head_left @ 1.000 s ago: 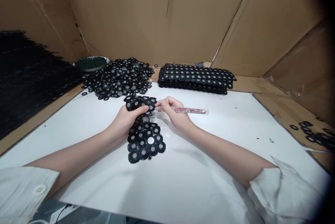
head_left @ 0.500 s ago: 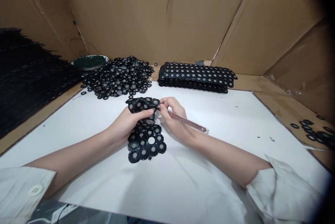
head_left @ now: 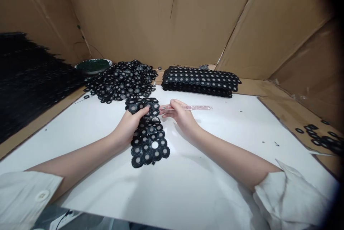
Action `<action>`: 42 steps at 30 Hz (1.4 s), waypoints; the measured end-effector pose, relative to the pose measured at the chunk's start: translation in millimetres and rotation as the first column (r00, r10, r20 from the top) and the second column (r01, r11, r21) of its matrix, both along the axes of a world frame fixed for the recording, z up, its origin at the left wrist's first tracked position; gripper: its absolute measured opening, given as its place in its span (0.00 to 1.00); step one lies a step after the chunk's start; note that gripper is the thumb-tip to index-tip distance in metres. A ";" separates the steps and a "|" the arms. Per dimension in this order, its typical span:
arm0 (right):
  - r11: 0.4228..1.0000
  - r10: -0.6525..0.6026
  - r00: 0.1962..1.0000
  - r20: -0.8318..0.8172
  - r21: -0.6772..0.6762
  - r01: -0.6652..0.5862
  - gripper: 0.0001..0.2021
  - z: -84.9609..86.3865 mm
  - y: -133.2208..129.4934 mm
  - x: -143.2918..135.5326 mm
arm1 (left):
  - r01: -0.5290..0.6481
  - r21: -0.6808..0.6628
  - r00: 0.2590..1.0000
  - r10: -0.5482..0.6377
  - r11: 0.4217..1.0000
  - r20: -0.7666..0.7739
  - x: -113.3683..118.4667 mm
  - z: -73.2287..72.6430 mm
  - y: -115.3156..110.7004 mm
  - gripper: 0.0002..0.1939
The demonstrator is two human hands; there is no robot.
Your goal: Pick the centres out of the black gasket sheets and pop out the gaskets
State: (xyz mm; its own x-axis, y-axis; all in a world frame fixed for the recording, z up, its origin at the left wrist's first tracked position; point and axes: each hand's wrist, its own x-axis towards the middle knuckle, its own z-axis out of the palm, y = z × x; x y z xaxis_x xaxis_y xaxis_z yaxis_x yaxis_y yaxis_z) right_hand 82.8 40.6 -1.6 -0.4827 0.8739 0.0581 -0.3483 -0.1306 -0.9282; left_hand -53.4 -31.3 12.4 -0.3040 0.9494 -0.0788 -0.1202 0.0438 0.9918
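A strip of joined black discs with grey centres lies along the middle of the white sheet, its far end bent up. My left hand is closed on that raised end, the thumb across the discs. One disc spot near the strip's lower end looks bright white. My right hand pinches a slim, pinkish tool with a pointed tip, which points left at the strip's right edge. The right fingertips are close beside the strip; whether they touch it I cannot tell.
Behind my hands lies a heap of loose black discs, with a bowl of dark green material at its left. A folded disc mat sits at the back. A dark stack stands left; loose discs lie right. Cardboard walls enclose the back.
The tool has turned from slanting down to the right to nearly level. My right fingers have moved slightly off the strip's edge. The raised end now lies flatter, and my left thumb has shifted left.
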 end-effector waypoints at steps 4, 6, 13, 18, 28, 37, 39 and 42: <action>0.997 0.038 0.999 0.022 0.059 -0.039 0.13 -0.7 -3.9 -1.0 | 0.036 0.034 0.997 -0.034 0.999 -0.065 2.3 1.4 -3.6 0.15; 0.991 0.042 0.998 0.055 0.128 -0.048 0.14 0.2 -5.9 -0.3 | 0.058 0.038 0.997 -0.055 0.998 -0.062 2.6 2.1 -4.6 0.16; 0.926 -0.005 0.976 0.219 0.370 -0.078 0.13 4.6 -13.8 3.6 | 0.099 0.037 0.995 -0.098 0.994 -0.025 0.9 3.4 -5.1 0.16; 0.857 -0.151 0.917 0.369 0.512 -0.065 0.11 9.2 -20.8 5.9 | 0.100 -0.027 0.995 -0.100 0.995 0.010 3.0 7.1 -6.9 0.13; 0.841 -0.268 0.894 0.359 0.540 0.035 0.13 6.0 -11.3 7.8 | 0.112 -0.094 0.994 -0.110 0.989 0.020 11.6 10.1 -10.0 0.15; 0.977 -0.020 0.997 0.079 0.215 0.002 0.14 5.5 -9.0 2.4 | -0.056 0.130 0.981 0.079 0.990 -0.178 2.4 -1.3 -6.3 0.13; 0.989 0.056 0.998 0.042 0.134 -0.061 0.14 4.5 -10.0 0.4 | -0.022 0.115 0.988 0.039 0.993 -0.153 4.4 0.8 -9.0 0.14; 0.992 0.075 0.997 0.031 0.100 -0.078 0.14 2.8 -10.9 -1.1 | 0.039 0.075 0.995 -0.032 0.996 -0.094 10.0 5.6 -14.3 0.14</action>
